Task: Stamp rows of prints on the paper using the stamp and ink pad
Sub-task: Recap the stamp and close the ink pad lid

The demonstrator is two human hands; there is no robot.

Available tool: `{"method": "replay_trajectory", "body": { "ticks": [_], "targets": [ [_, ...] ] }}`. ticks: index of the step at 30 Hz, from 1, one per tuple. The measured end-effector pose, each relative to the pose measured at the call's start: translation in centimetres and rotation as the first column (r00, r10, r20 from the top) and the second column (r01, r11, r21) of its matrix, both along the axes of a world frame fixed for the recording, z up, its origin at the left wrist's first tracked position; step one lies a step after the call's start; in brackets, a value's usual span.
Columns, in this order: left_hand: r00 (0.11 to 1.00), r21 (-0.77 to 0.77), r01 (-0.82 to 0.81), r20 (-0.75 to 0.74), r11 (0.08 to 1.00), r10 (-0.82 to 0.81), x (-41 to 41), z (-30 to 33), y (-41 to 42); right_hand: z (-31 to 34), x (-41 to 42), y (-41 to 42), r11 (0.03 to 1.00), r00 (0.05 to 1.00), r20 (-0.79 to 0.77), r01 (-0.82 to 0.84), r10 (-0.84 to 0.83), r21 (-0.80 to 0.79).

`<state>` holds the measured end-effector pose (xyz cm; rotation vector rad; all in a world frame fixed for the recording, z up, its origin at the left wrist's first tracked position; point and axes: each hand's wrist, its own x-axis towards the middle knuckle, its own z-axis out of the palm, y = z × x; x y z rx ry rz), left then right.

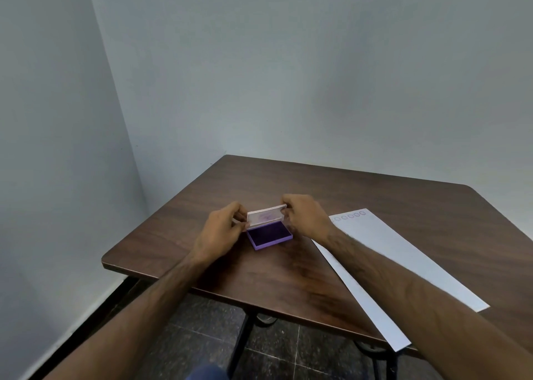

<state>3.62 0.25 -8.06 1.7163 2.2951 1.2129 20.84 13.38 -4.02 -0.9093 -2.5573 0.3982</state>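
Note:
A purple ink pad (269, 237) lies on the brown table (225, 183), its dark ink surface showing. Its white lid (266, 217) stands up at the back edge, the stained inside facing me. My left hand (222, 229) pinches the lid's left end and my right hand (305, 216) pinches its right end. To the right lies a long white paper (409, 264), with one row of small purple round prints (350, 215) at its far end. My right forearm crosses over the paper. No stamp shows in this view.
The table stands in a corner between pale walls. Its near edge runs diagonally from the left to the lower right, where the paper overhangs it. Below are dark floor tiles (202, 336) and black table legs (242, 339).

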Motion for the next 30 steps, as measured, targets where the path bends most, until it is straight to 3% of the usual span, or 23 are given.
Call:
{"method": "replay_trajectory", "body": {
  "ticks": [10, 18, 22, 30],
  "targets": [
    [0.999, 0.0, 0.039, -0.011, 0.999, -0.039, 0.6, -0.3, -0.6, -0.3, 0.7, 0.2, 0.999, 0.996, 0.08, -0.043, 0.041, 0.015],
    [0.958, -0.075, 0.163, -0.226, 0.984, -0.176, 1.2, -0.6, -2.0, -0.5, 2.1, 0.7, 0.979, 0.923, 0.327, -0.19, 0.203, -0.073],
    [0.923, -0.104, 0.16, -0.336, 0.982, -0.186, 0.8, -1.1, -1.6, 0.2, 2.6, 1.3, 0.949, 0.885, 0.346, -0.306, 0.312, -0.073],
    [0.932, -0.153, 0.284, -0.188, 0.947, -0.31, -2.0, -1.2, 0.3, 0.0, 0.4, 4.8, 0.889, 0.817, 0.359, -0.449, 0.45, -0.093]
  ]
}}
